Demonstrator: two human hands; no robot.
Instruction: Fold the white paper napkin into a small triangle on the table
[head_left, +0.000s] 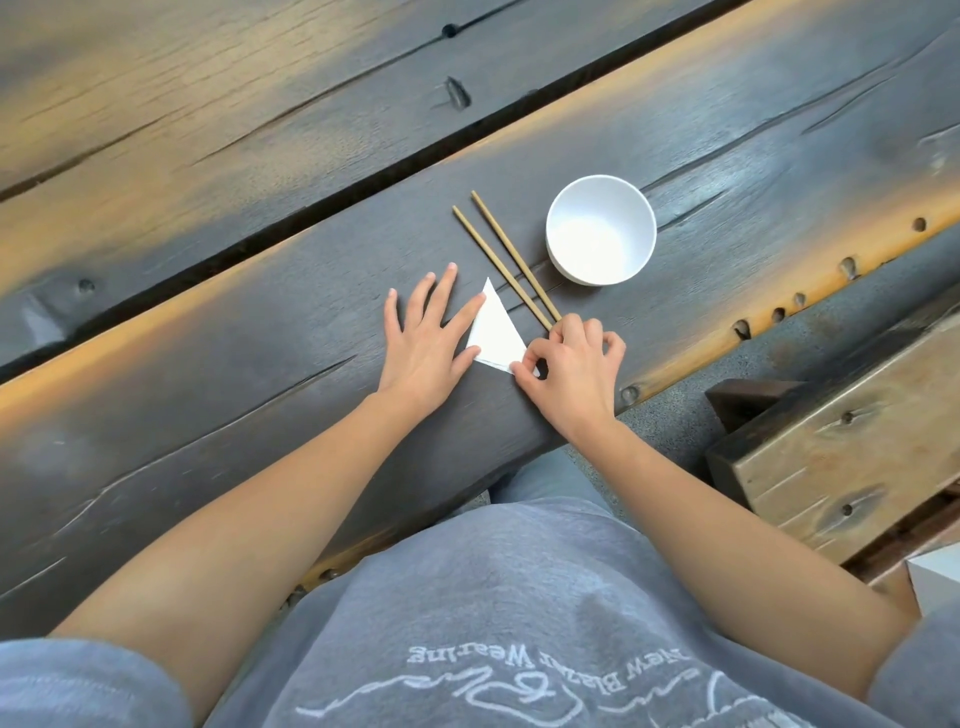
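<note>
Napkin (494, 338) lay on the dark wooden table (208, 395), already a small white triangle with its sharp tip pointing away, just beside the near ends of the chopsticks (506, 265). Left hand (426, 338) was flat on the wood, fingers spread, index finger and thumb resting on the napkin's left edge to pin it. Right hand (571, 366) pinched the near right corner between thumb and index finger; other fingers were curled.

Judged step: aligning or creasing the last fold, task nearly done. To do it well, the left hand should hold the paper still while the right matches the layered edges at that corner, then runs a fingertip along the fold to set it. Pull gently, because thin paper likely tears or skews.

Materials: napkin looked soft, matte, thin, with layered edges visible along the near side. Table was rough-grained plank with cracks, knots and worn orange patches; uneven grain may blur a crease. Chopsticks were slim, light brown, probably wood or bamboo, lying parallel. White bowl (601, 228) was round, smooth, empty, just beyond the chopsticks.
</note>
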